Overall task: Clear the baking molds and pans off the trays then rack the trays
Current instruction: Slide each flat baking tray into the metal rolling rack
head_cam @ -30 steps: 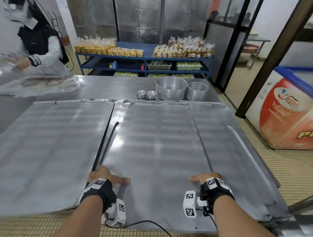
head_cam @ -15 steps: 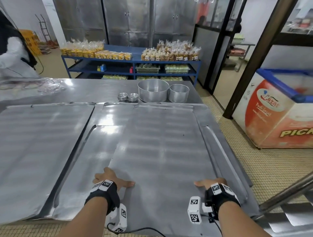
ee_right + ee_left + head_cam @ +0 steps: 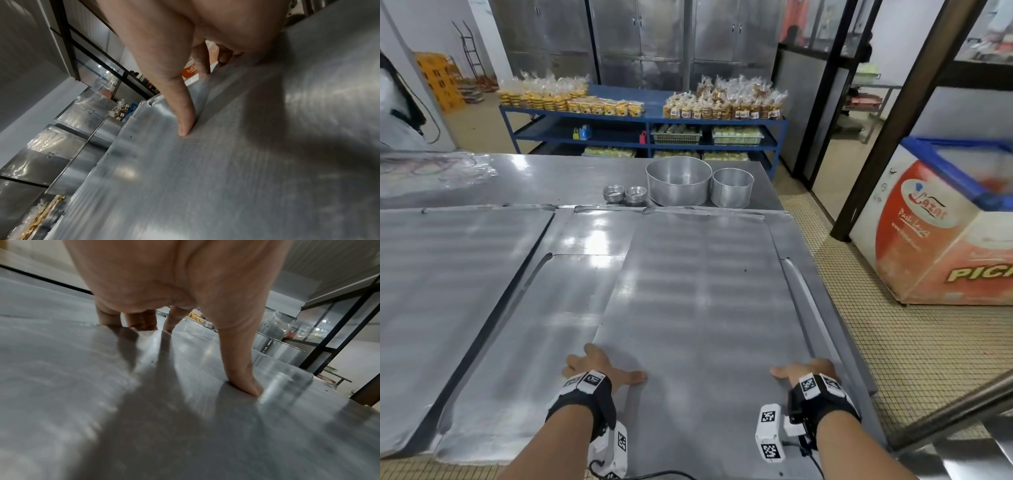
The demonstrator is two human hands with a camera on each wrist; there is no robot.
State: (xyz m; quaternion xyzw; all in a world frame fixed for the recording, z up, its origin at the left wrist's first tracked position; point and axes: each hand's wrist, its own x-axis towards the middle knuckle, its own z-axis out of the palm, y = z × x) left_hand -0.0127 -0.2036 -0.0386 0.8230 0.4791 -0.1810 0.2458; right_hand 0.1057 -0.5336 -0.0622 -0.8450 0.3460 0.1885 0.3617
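Note:
A large flat metal tray [image 3: 705, 308] lies on top of a stack at the table's near right. My left hand [image 3: 599, 368] grips its near left edge, thumb [image 3: 242, 369] pressed on top and fingers curled over the side. My right hand [image 3: 804, 371] grips the near right edge the same way, thumb [image 3: 180, 105] on the tray [image 3: 226, 162]. A second tray [image 3: 544, 325] shows from under it on the left, and a third tray [image 3: 448, 274] lies further left. Two round pans [image 3: 678, 181] [image 3: 732, 187] and two small fluted molds [image 3: 614, 192] [image 3: 635, 194] stand on the table behind the trays.
The steel table [image 3: 534, 178] reaches back to a blue shelf [image 3: 647, 116] of bagged baked goods. A chest freezer [image 3: 945, 240] stands on the right across a strip of tiled floor. A slanted metal rail [image 3: 955, 411] crosses the lower right corner.
The top tray has slid to the right in both hands, uncovering more of the tray beneath it on the left. The view has turned right.

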